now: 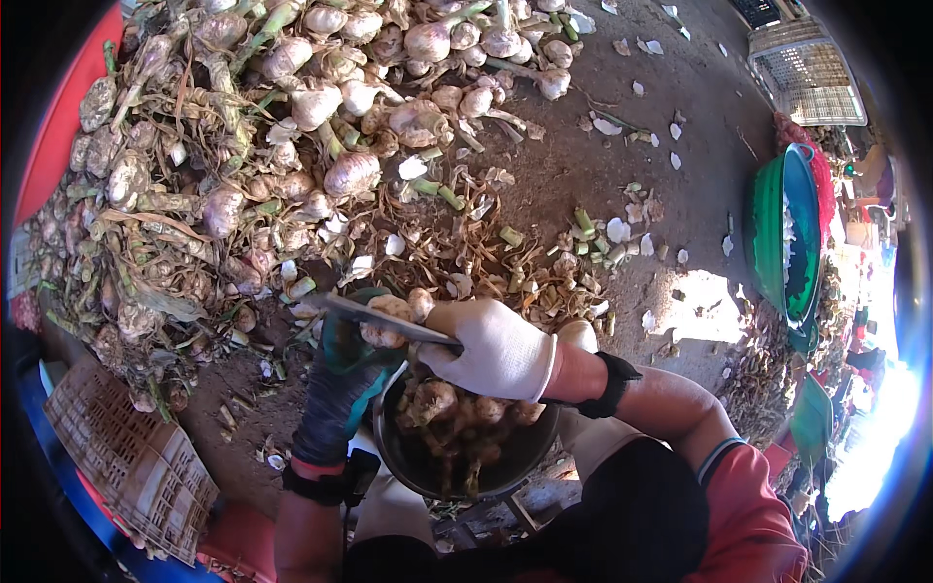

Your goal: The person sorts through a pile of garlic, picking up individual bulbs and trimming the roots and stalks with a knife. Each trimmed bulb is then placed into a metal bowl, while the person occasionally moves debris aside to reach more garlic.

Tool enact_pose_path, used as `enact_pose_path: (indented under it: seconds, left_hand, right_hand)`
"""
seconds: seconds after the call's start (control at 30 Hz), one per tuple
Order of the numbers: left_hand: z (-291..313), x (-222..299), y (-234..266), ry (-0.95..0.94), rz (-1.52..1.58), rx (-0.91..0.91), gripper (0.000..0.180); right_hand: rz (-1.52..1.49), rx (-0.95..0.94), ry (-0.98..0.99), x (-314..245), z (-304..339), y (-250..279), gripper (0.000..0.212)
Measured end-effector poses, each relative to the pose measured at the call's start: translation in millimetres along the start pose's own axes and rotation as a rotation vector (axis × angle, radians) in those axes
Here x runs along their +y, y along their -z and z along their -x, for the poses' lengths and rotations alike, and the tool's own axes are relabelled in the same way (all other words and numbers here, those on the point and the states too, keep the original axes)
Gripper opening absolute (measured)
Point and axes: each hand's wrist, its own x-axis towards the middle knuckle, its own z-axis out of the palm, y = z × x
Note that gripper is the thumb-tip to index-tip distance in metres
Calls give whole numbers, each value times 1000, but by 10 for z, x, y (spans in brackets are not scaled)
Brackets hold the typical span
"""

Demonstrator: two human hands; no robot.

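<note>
My right hand, in a white glove, is closed around a knife whose blade points left. My left hand, in a dark and green glove, grips a garlic bulb right against the blade. Another pale bulb shows just beyond the knife, partly hidden by my right hand. Below both hands, between my knees, sits a dark round basin with several dirty garlic bulbs in it, some with stems attached.
A large heap of garlic with dry stalks lies ahead on the left. Peel and cut stems litter the ground. A plastic crate leans at lower left. On the right stand a green basket and a pale crate.
</note>
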Motion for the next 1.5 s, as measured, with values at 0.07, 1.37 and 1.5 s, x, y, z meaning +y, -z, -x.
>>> enact_pose_path:
  seconds: [0.07, 1.37, 1.5]
  left_hand:
    - [10, -43, -69, -84, 81, 57, 61]
    - [-833, -771, 114, 299, -415, -26, 29]
    - [-632, -392, 187, 286, -318, -90, 19]
  right_hand:
    - [250, -49, 140, 52, 28, 22, 18]
    - [269, 282, -26, 692, 100, 366, 19]
    - [315, 240, 61, 577, 34, 211, 22]
